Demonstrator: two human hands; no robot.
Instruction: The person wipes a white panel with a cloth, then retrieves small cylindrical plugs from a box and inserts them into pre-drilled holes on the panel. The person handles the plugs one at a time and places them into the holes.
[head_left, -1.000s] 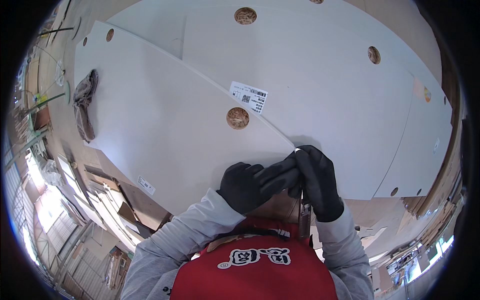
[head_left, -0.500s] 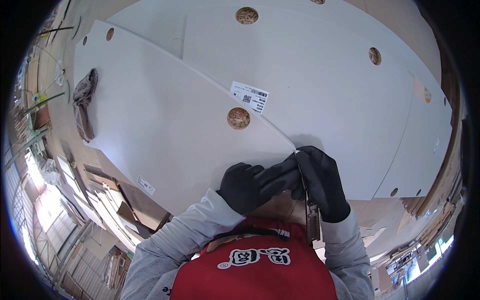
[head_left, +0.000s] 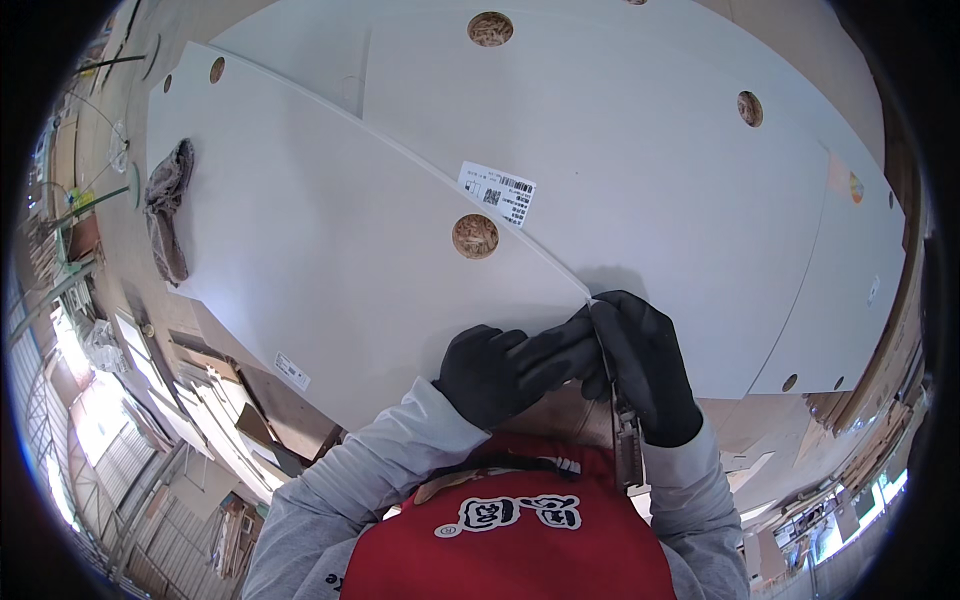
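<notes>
A white panel (head_left: 330, 210) with round cut-outs lies angled across a larger white panel (head_left: 620, 170). At its near right corner my two black-gloved hands meet. My right hand (head_left: 648, 365) is closed around a long, narrow metal tool (head_left: 627, 450), which points back toward my body; its kind I cannot make out. The tool's far end is hidden between the gloves at the panel's corner. My left hand (head_left: 505, 370) lies low over the near edge, its fingers stretched out to the right, tips touching the right hand and the corner. A printed label (head_left: 497, 193) sits along the upper panel's edge.
A crumpled grey-brown cloth (head_left: 170, 210) lies on the panel's left end. A small white label (head_left: 292, 370) is stuck near its lower left edge. Another white panel (head_left: 835, 290) is at the right. Stacked boards (head_left: 190, 400) stand on the left beyond the panels.
Almost nothing differs. The panels sit a few pixels further left in view, and both hands keep their grip and place at the corner.
</notes>
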